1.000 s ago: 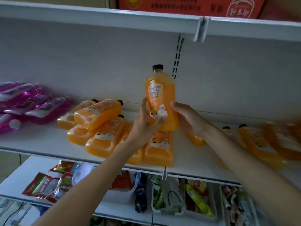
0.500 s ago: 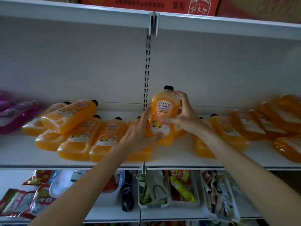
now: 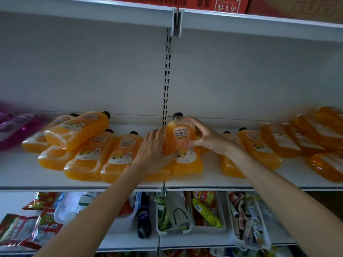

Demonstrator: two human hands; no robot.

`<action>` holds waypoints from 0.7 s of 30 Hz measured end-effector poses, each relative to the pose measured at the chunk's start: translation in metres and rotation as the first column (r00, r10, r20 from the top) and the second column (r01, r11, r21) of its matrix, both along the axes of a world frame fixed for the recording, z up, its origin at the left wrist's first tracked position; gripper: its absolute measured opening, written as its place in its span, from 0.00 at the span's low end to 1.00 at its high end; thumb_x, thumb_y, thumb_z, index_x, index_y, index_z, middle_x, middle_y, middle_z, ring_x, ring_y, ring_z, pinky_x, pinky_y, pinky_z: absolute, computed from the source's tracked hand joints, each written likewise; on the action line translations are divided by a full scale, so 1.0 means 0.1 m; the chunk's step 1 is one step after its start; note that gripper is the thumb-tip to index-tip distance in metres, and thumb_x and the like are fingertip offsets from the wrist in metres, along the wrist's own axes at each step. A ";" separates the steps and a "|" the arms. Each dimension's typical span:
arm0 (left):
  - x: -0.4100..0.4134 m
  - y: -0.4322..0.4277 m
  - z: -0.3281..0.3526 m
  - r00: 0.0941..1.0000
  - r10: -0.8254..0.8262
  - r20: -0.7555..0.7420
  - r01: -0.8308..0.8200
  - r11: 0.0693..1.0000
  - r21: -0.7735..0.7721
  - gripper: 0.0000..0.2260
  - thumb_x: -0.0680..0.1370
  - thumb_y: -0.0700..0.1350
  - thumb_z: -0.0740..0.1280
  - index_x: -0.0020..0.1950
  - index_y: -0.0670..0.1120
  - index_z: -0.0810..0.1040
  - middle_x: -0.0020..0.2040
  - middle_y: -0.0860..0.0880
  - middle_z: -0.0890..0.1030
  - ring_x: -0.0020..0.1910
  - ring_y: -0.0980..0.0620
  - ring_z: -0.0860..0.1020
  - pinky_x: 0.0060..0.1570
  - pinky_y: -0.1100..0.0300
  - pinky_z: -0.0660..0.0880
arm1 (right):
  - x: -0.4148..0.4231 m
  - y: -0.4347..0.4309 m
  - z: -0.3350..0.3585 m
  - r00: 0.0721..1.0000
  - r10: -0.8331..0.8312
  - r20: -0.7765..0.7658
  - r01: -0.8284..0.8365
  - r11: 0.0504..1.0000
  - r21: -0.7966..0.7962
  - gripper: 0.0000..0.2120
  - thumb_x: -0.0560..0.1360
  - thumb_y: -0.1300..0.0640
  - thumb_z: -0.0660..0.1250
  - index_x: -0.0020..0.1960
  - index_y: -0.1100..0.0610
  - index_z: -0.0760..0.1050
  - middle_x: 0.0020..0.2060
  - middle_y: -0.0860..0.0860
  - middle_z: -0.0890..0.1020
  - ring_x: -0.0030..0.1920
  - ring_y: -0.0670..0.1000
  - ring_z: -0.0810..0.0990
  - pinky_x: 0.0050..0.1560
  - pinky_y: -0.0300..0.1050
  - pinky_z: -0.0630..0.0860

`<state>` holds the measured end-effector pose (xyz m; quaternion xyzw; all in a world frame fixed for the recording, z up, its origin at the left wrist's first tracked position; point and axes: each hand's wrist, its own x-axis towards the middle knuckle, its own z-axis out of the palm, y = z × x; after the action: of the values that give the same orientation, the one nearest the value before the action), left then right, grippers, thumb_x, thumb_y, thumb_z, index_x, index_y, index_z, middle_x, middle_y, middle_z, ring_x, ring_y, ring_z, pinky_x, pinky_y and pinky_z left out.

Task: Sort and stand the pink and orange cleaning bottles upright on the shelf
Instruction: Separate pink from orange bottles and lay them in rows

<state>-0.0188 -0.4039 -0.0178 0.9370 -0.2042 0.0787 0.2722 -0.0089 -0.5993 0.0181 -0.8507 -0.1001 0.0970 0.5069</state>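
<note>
Orange bottle (image 3: 186, 165): stands upright, black cap up and label forward, near the middle of the shelf (image 3: 20, 171), in front of the slotted rail (image 3: 167, 71); looks set down on the board, though the base contact cannot be made out.
Reason for the hold: probably braces a tall bottle from both sides so it settles square and does not tip onto its neighbours.
Left hand (image 3: 153, 152): lies flat against the bottle's left flank, fingers nearly straight, thumb across the lower front; presses rather than grasps.
Right hand (image 3: 210, 139): wraps the upper right shoulder, fingers curled behind, thumb over the label.
Arms: reach up and forward, forearms converging on the bottle.
Lying orange bottles (image 3: 83, 145): heaped on their sides to left and right, not yet stood.
Pink bottles (image 3: 16, 128): far left, also on their sides.
</note>
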 end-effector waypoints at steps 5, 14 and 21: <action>0.01 -0.01 0.00 0.999 -0.047 -0.028 0.049 0.994 0.093 0.36 0.73 0.64 0.61 0.75 0.51 0.52 0.73 0.48 0.60 0.70 0.47 0.59 0.68 0.49 0.58 | -0.03 -0.06 -0.10 0.999 -0.032 0.004 0.032 0.952 -0.303 0.41 0.71 0.44 0.69 0.76 0.46 0.50 0.73 0.46 0.60 0.72 0.50 0.61 0.68 0.48 0.63; 0.05 -0.01 -0.03 0.994 -0.088 -0.060 0.103 0.937 0.333 0.35 0.69 0.72 0.59 0.72 0.61 0.57 0.74 0.52 0.58 0.73 0.47 0.51 0.70 0.46 0.50 | -0.06 -0.13 -0.24 0.972 -0.019 0.233 0.156 0.795 -0.587 0.29 0.74 0.38 0.59 0.72 0.48 0.65 0.74 0.49 0.61 0.74 0.53 0.55 0.72 0.54 0.52; 0.06 0.00 -0.06 0.991 -0.112 -0.075 0.130 0.934 0.332 0.38 0.61 0.75 0.54 0.70 0.67 0.57 0.73 0.53 0.57 0.72 0.48 0.50 0.70 0.44 0.50 | 0.18 -0.33 -0.31 0.857 -0.201 0.474 0.419 0.809 -0.413 0.24 0.74 0.53 0.69 0.68 0.56 0.69 0.65 0.52 0.73 0.65 0.52 0.69 0.62 0.42 0.64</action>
<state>-0.0129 -0.4036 -0.0241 0.9572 -0.2643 -0.0002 0.1180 0.0091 -0.6327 -0.0128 -0.9581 -0.0313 -0.1463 0.2443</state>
